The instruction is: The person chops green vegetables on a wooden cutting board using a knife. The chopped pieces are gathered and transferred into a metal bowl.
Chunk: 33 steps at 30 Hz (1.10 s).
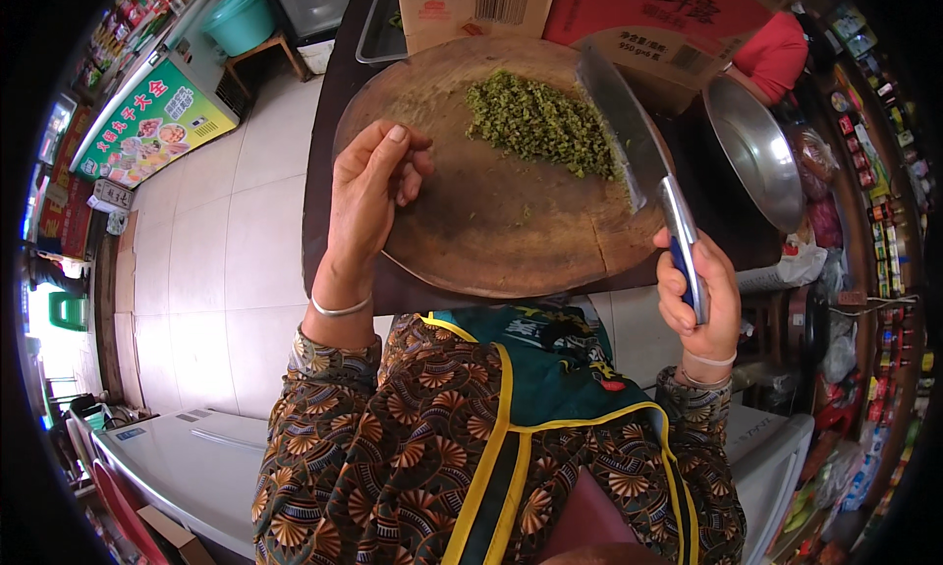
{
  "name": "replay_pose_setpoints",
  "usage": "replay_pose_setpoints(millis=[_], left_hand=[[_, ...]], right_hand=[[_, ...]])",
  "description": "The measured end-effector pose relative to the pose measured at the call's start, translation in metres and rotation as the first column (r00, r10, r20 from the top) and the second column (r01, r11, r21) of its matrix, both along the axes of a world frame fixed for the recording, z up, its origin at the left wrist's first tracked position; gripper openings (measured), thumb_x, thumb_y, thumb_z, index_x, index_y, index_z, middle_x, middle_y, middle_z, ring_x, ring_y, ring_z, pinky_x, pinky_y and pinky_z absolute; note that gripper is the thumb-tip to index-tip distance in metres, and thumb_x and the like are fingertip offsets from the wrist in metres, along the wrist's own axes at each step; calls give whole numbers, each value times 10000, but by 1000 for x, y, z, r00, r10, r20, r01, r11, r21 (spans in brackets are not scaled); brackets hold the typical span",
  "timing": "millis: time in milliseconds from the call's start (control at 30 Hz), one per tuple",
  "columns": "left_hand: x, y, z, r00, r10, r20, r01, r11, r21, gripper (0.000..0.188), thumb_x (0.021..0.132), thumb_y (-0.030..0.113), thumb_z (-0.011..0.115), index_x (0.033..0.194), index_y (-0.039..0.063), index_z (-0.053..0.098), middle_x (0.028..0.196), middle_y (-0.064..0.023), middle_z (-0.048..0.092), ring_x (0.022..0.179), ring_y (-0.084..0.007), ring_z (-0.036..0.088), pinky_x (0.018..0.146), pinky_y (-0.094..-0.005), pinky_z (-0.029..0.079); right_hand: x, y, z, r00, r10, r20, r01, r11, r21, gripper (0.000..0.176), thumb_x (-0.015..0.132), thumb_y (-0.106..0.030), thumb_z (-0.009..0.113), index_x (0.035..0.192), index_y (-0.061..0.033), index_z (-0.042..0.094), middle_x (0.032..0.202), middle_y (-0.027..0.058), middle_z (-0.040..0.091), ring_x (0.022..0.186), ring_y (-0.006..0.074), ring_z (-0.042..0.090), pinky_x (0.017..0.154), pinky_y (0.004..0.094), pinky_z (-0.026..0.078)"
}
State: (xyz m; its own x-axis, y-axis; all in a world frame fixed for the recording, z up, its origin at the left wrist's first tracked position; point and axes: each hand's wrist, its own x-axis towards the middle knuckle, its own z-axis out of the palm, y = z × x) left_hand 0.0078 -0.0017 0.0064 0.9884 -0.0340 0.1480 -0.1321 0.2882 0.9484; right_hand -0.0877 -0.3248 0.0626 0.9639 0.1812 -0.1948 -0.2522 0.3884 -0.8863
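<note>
A pile of finely chopped green vegetable (541,123) lies on a round wooden chopping board (471,248). My right hand (700,289) grips the metal and blue handle of a cleaver (626,126). The broad blade stands tilted along the pile's right side, with green bits stuck near its edge. To the left of the pile, my left hand (379,171) hovers over the board's left rim. Its fingers are loosely curled and I see nothing held in them.
Behind the board stand cardboard boxes (471,12). A metal basin (759,152) sits to the right, near a person in a red sleeve (773,56). A dark tray (381,23) is at back left. Chest freezers (162,115) and stocked shelves (884,218) surround the table.
</note>
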Motion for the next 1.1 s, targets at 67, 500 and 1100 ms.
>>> replay_pose_setpoints(millis=[67, 500, 1100], left_hand=[[0, 0, 0, 1000, 5, 5, -5, 1000, -14, 261, 974, 223, 478, 916, 3, 606, 716, -38, 598, 536, -44, 461, 485, -162, 336], [1, 0, 1, 1000, -5, -2, 5, 1000, -23, 257, 972, 222, 483, 912, 6, 608, 711, -34, 603, 531, -42, 462, 485, -161, 334], [2, 1, -2, 1000, 4, -25, -5, 1000, -26, 270, 975, 246, 486, 917, 11, 606, 701, -36, 604, 518, -43, 468, 474, -160, 336]], right_hand=[[-2, -2, 0, 999, 5, 39, -8, 995, 98, 340, 969, -240, 410, 1126, 54, 480, 687, 57, 492, 375, 50, 388, 320, 182, 285], [-1, 0, 6, 991, 65, 117, -73, 995, 70, 371, 974, -247, 400, 1161, 70, 449, 693, 54, 497, 375, 51, 391, 320, 179, 280], [9, -8, -1, 999, 34, 2, -34, 998, 50, 362, 984, -257, 383, 1153, 54, 456, 686, 34, 472, 365, 42, 369, 308, 174, 265]])
